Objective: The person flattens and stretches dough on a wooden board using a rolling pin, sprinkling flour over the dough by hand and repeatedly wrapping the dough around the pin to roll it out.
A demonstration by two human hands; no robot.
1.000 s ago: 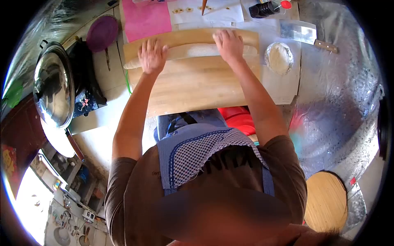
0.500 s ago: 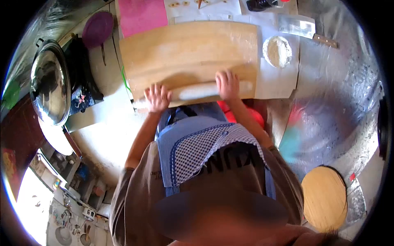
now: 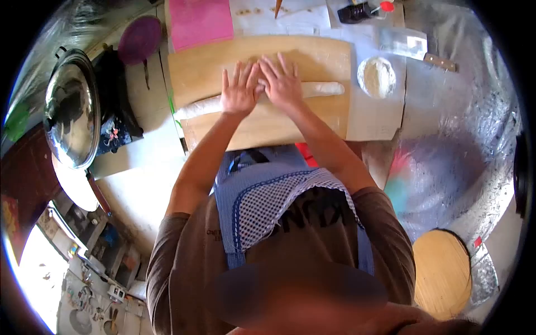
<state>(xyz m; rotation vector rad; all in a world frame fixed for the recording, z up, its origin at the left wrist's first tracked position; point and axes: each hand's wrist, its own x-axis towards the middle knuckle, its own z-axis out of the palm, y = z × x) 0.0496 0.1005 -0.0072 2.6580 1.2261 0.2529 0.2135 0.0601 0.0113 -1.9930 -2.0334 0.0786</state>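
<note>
A long pale roll, which looks like dough, lies across the wooden board from left to right, its two ends showing beyond my hands. My left hand rests flat on the middle of the roll with its fingers spread. Close beside it, my right hand also lies on the roll, fingers stretched out and apart. The thumbs are near each other. The part of the roll under my palms is hidden.
A foil-edged bowl of white powder stands right of the board, below a cleaver. Behind are a pink sheet and a dark jar. At left are a purple dish and a large lidded pan.
From the board's near edge, my hands have moved forward and closer together. The roll has moved away from the near edge to the board's middle.
</note>
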